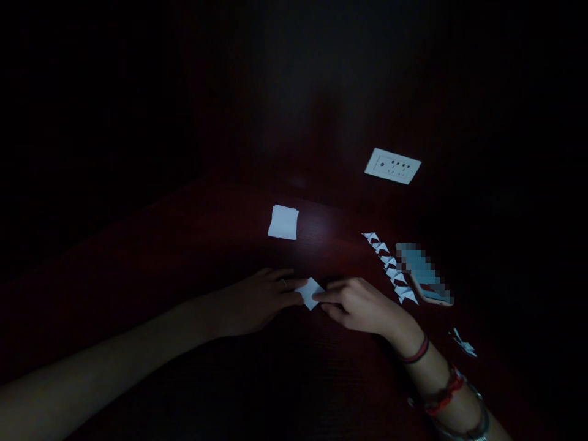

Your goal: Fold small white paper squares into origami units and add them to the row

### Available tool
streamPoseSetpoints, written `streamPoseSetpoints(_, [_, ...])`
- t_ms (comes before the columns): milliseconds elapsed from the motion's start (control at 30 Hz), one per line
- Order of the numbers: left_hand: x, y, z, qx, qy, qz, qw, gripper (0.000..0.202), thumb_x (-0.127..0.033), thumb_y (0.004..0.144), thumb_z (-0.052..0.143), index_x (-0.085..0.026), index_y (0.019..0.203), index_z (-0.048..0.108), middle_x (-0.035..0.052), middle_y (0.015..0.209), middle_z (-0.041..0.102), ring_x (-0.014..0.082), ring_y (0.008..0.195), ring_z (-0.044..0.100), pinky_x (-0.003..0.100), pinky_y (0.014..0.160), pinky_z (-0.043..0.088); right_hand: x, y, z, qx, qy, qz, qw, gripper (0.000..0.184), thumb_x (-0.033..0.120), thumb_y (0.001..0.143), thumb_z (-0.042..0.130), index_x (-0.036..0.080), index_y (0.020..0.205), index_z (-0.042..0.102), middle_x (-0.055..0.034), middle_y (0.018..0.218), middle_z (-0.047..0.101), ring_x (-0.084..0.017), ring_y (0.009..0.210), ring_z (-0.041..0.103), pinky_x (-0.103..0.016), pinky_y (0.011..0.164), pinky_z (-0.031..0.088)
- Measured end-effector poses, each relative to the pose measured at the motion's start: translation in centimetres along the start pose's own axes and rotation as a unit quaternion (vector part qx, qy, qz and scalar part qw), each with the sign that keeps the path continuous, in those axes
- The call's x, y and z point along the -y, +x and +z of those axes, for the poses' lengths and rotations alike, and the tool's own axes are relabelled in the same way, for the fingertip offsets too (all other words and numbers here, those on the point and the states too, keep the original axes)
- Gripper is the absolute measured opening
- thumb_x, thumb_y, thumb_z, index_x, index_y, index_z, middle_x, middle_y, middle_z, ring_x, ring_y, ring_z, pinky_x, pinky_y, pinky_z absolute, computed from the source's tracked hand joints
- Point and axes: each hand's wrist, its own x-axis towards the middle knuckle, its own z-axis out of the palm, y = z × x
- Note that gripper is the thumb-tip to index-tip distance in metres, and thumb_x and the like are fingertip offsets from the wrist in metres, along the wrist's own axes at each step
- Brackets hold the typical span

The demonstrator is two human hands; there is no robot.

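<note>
Matt paper piece (310, 288), glossy tabletop (321, 223)

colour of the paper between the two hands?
The paper looks white, bluish in the dim light; head view.

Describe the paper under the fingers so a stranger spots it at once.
On the dark red table, follow the left hand and right hand to where they nearly meet. Between them lies the small white paper, one corner toward the person. Unlike the stack beyond and folded pieces at right, it alone is touched by both hands.
</note>
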Motion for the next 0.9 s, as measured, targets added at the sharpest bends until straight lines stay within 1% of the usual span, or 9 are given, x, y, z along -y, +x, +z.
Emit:
streamPoseSetpoints(200, [0.02, -0.19, -0.20, 0.011, 0.003, 0.009, 1.000, 0.055, -0.003, 0.078, 0.045, -0.031, 0.125, 0.036, -0.0009, 0.140, 0.023, 0.0258, 0.126, 0.022, 0.043, 0.097, 0.026, 0.00, 0.05, 0.02, 0.002, -0.001, 0.000, 1.000, 0.030, 0.017, 0.081, 0.042, 0.021, 0.105, 0.059, -0.0033, 0.090, 0.062, -0.014, 0.076, 0.056, -0.025, 0.067, 0.039])
streamPoseSetpoints(367, [-0.13, -0.27, -0.26, 0.016, 0.016, 0.000, 1.000, 0.052, -0.005, 0.080, 0.043, -0.029, 0.126, 0.036, -0.0014, 0.140, 0.021, 0.0262, 0.126, 0.022, 0.043, 0.098, 0.026, 0.02, 0.08, 0.22, -0.012, 0.005, 0.003, 1.000, 0.029, 0.018, 0.080, 0.043, 0.020, 0.105, 0.059, -0.0032, 0.085, 0.061, -0.013, 0.071, 0.056, -0.024, 0.065, 0.039])
streamPoseSetpoints(567, [-0.31, -0.19, -0.45, 0.023, 0.023, 0.001, 0.999, 0.056, -0.006, 0.081, 0.044, -0.028, 0.130, 0.029, -0.0008, 0.140, 0.022, 0.0263, 0.127, 0.020, 0.043, 0.099, 0.025, 0.10, 0.09, 0.31, -0.016, -0.007, 0.004, 1.000, 0.030, 0.019, 0.081, 0.044, 0.020, 0.108, 0.057, -0.0038, 0.089, 0.061, -0.013, 0.073, 0.057, -0.024, 0.067, 0.040])
streamPoseSetpoints(767, [-0.22, -0.10, -0.15, 0.016, 0.025, -0.002, 1.000, 0.056, -0.006, 0.079, 0.045, -0.030, 0.129, 0.032, -0.0015, 0.140, 0.022, 0.0262, 0.126, 0.022, 0.042, 0.098, 0.025, 0.32, 0.16, 0.12, -0.005, 0.001, -0.009, 1.000, 0.028, 0.020, 0.082, 0.043, 0.019, 0.106, 0.058, -0.0026, 0.086, 0.061, -0.012, 0.070, 0.055, -0.023, 0.064, 0.040])
streamPoseSetpoints(900, [-0.12, -0.13, 0.04, 0.013, 0.027, 0.000, 1.000, 0.055, -0.007, 0.080, 0.045, -0.029, 0.128, 0.033, -0.0015, 0.140, 0.023, 0.0253, 0.126, 0.022, 0.041, 0.099, 0.025, 0.34, 0.12, 0.00, 0.001, 0.017, -0.016, 1.000, 0.028, 0.018, 0.082, 0.043, 0.018, 0.104, 0.059, -0.0030, 0.088, 0.061, -0.013, 0.073, 0.056, -0.024, 0.067, 0.041])
